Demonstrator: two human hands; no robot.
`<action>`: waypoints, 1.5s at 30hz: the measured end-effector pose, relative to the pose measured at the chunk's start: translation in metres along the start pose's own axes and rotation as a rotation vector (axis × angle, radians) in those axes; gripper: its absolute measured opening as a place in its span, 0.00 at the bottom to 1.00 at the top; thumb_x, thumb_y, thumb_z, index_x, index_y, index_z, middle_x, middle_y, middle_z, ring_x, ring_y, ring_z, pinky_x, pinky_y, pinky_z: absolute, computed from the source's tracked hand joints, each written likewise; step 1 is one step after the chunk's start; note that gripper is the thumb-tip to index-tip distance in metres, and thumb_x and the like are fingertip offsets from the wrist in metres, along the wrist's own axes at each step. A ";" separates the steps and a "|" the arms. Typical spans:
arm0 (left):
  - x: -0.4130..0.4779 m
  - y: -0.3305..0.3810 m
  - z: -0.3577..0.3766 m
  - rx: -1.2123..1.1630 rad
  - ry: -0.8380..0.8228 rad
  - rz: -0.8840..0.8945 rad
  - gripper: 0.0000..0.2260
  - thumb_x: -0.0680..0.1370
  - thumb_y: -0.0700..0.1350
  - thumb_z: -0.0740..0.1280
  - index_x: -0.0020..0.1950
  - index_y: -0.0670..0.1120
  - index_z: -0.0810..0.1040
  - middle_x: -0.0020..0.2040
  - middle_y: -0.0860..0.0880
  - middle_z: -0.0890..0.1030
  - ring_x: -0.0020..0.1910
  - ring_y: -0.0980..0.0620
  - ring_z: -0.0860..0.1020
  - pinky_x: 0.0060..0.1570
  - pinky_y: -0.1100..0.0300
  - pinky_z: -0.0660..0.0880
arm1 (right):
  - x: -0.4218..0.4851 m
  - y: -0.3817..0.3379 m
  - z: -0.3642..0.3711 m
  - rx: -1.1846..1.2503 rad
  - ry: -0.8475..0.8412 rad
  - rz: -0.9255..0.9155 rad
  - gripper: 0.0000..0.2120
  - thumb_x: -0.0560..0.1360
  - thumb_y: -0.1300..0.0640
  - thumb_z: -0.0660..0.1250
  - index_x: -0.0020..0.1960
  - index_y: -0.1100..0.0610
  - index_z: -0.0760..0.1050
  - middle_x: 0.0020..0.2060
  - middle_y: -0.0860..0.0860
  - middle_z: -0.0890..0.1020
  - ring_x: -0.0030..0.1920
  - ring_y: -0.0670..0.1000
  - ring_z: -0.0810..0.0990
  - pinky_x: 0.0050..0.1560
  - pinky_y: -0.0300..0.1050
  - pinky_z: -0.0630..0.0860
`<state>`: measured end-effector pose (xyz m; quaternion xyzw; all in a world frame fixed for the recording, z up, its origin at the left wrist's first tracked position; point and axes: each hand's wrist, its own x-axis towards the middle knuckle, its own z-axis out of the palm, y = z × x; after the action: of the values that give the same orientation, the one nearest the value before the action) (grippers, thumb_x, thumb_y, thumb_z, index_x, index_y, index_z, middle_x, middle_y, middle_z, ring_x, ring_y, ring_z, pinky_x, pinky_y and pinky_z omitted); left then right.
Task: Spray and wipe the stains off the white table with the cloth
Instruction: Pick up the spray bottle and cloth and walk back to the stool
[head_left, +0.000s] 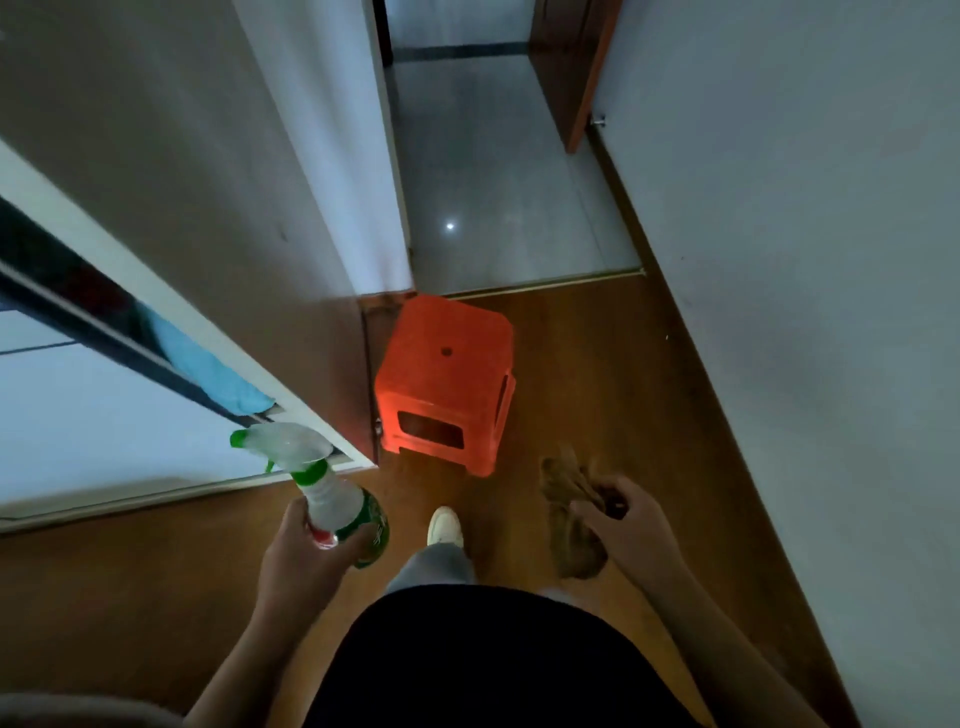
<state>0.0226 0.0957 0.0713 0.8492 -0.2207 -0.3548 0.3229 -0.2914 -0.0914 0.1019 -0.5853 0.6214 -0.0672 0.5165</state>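
Note:
My left hand (298, 551) grips a clear spray bottle (332, 499) with a green collar, green label and a pale trigger head that points up and left. My right hand (626, 525) holds a crumpled brown cloth (569, 514), which hangs down below the fingers. Both hands are held in front of my body over a wooden floor. No white table shows in this view.
An orange plastic stool (447, 384) stands on the wooden floor (597, 374) just ahead of my white shoe (445, 525). A white wardrobe (171, 171) with a sliding door and a blue fabric (208, 369) fills the left. A white wall (805, 234) runs along the right. A doorway opens onto grey tiles (498, 171).

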 end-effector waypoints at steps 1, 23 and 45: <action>0.017 0.016 0.003 0.026 -0.023 0.024 0.29 0.65 0.53 0.82 0.61 0.52 0.74 0.52 0.54 0.82 0.49 0.54 0.81 0.44 0.56 0.76 | 0.011 -0.007 -0.007 0.010 0.026 0.008 0.10 0.75 0.47 0.74 0.52 0.47 0.76 0.48 0.47 0.82 0.48 0.46 0.81 0.47 0.43 0.79; 0.085 0.178 0.116 -0.137 0.404 -0.409 0.30 0.64 0.58 0.82 0.61 0.55 0.74 0.52 0.53 0.83 0.51 0.49 0.82 0.52 0.45 0.79 | 0.356 -0.219 -0.053 -0.276 -0.526 -0.362 0.14 0.73 0.48 0.74 0.57 0.49 0.77 0.48 0.43 0.81 0.47 0.42 0.80 0.39 0.32 0.72; 0.108 0.150 0.216 -0.397 0.545 -0.648 0.30 0.63 0.62 0.79 0.59 0.60 0.69 0.51 0.57 0.80 0.48 0.52 0.79 0.42 0.55 0.75 | 0.421 -0.217 0.054 -0.724 -0.762 -0.498 0.12 0.72 0.50 0.75 0.52 0.53 0.78 0.45 0.49 0.83 0.46 0.50 0.82 0.46 0.47 0.79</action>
<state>-0.0899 -0.1583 0.0109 0.8585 0.2206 -0.2369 0.3978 -0.0181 -0.4646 -0.0107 -0.8361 0.2188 0.2455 0.4391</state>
